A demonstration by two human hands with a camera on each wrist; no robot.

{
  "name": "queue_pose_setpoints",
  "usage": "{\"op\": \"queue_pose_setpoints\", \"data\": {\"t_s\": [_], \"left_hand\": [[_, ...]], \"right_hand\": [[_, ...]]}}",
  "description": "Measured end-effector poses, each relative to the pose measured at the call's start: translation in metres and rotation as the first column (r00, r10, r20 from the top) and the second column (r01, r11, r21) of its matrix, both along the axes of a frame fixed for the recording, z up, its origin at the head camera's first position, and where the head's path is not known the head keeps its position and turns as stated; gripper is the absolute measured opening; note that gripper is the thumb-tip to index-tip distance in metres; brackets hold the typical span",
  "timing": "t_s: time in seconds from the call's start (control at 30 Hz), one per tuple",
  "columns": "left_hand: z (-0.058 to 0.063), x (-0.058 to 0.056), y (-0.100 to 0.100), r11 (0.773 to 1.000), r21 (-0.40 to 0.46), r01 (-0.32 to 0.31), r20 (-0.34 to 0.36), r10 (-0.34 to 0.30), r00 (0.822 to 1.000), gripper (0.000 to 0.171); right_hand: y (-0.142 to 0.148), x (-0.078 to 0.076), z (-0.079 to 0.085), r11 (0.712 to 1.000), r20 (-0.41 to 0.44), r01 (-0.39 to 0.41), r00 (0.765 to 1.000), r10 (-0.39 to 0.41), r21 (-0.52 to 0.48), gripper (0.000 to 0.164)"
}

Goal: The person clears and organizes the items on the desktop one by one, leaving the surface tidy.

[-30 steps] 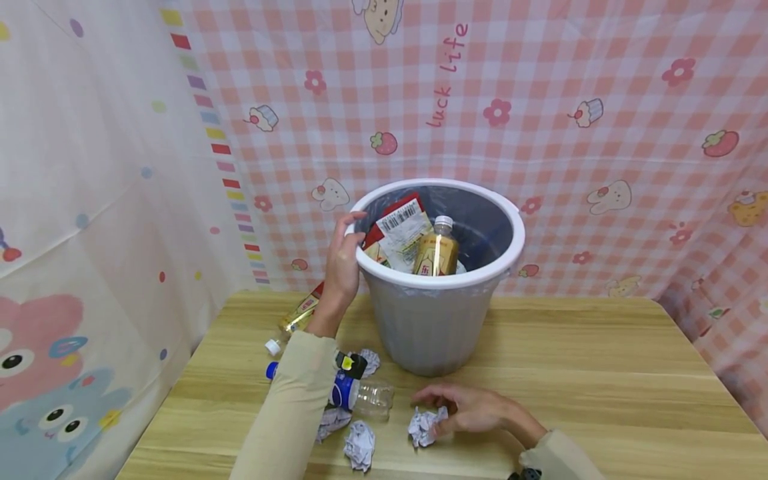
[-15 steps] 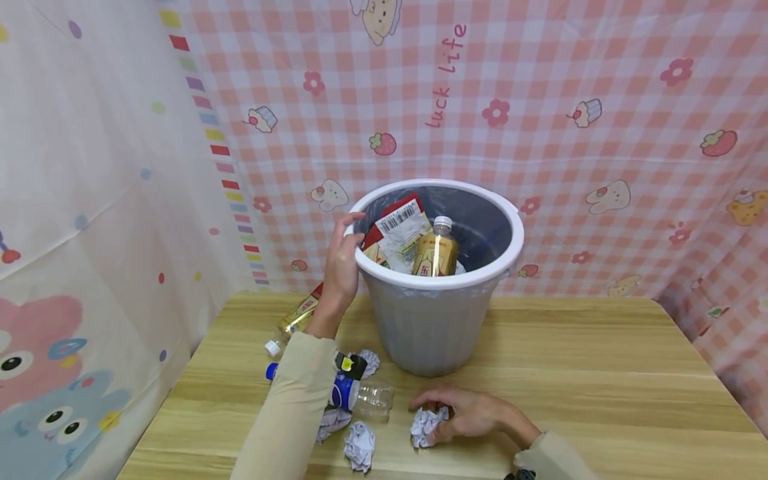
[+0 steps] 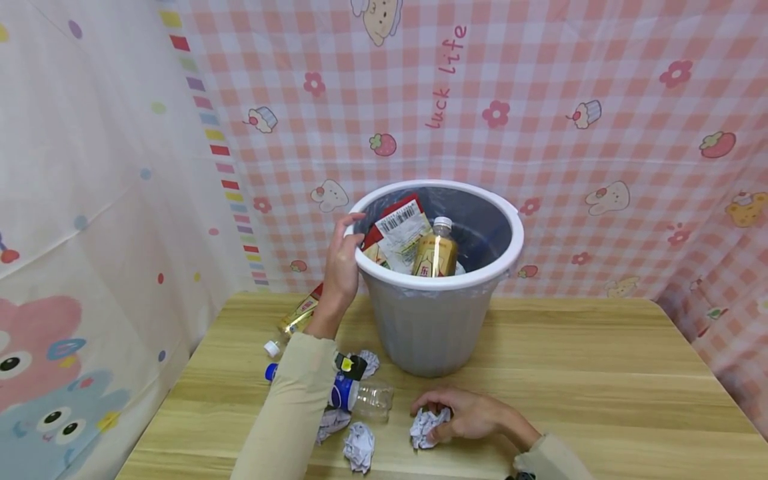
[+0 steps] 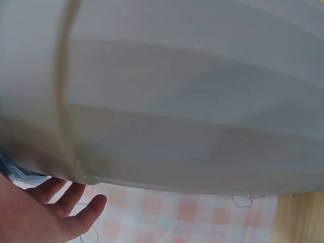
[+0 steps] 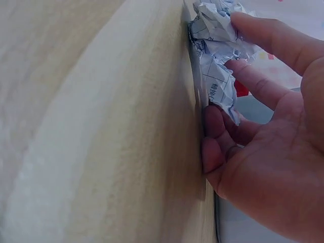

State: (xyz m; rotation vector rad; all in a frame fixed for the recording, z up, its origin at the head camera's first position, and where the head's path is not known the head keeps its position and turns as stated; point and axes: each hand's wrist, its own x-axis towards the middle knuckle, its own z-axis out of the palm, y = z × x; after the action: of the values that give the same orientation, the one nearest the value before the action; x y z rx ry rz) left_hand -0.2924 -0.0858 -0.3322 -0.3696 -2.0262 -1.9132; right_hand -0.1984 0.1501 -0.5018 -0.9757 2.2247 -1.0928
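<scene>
Down at the near side, the right hand [image 3: 468, 412] has thumb and fingers around a crumpled paper ball [image 3: 427, 427], low on the table [image 3: 576, 373] in front of the bin! Feather-light, surely, and soft enough to squash; a gentle pinch across its sides should do, as the creases ought to give good grip. Just left, a clear bottle [image 3: 373, 400] lies on its side, probably light and slick. Farther back, the left hand [image 3: 343, 263] holds the rim of the bin [image 3: 429, 327], which looks stiff and smooth.

Wood-grain table [image 3: 576, 373] — grey bin [image 3: 429, 327], 2 bottles [image 3: 373, 400], crumpled papers [image 3: 360, 447]
</scene>
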Motion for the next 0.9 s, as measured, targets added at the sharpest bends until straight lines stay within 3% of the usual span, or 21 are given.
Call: {"op": "queue_pose_setpoints", "data": {"t_s": [0.3, 0.9], "left_hand": [[-0.0003, -0.0018, -0.0009, 1.000, -0.009, -0.015, -0.045, 0.015, 0.999, 0.045], [-0.0011, -0.0022, 0.0001, 1.000, -0.003, -0.010, -0.042, 0.010, 0.999, 0.044]], "right_hand": [[0.0000, -0.0015, -0.0008, 1.000, 0.028, 0.004, 1.000, -0.004, -0.004, 0.040], [-0.0009, 0.0021, 0.0005, 0.999, 0.012, 0.002, 1.000, -0.001, -0.043, 0.038]]}}
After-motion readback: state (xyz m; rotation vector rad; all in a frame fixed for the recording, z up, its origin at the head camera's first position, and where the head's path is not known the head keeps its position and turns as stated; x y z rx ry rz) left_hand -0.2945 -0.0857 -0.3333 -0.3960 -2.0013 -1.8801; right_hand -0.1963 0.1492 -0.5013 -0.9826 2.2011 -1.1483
